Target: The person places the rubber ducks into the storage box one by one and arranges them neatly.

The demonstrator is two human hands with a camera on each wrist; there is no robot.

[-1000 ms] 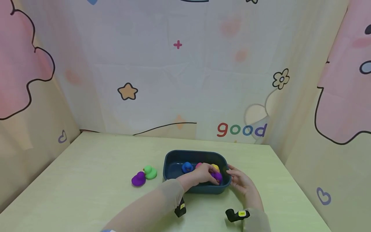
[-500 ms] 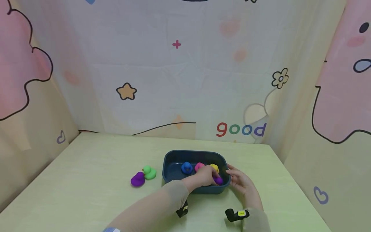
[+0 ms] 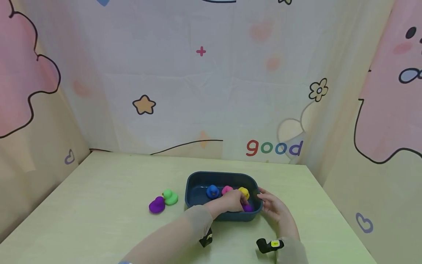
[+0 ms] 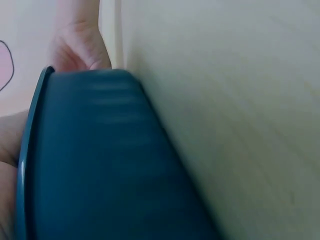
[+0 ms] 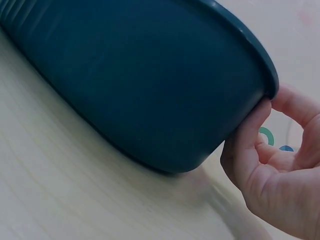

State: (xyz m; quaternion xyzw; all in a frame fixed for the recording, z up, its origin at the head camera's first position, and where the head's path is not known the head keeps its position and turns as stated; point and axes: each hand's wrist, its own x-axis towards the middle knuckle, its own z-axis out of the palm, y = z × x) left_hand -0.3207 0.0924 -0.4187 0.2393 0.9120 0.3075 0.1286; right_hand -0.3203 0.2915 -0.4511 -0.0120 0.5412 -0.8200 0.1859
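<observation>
Beige sleeves (image 3: 291, 252), black cameras (image 3: 262, 246), yellow label (image 3: 275, 243)

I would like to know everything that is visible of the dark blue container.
The container is rectangular with rounded corners, open on top, and looks like plastic. A rim runs round its top; the walls narrow downward, with some ridges outside. It stands upright on the table. Inside are a blue duck, a pink duck, a yellow duck and a purple duck. The left hand reaches in over the near wall; the right hand holds the right end at the rim.
</observation>
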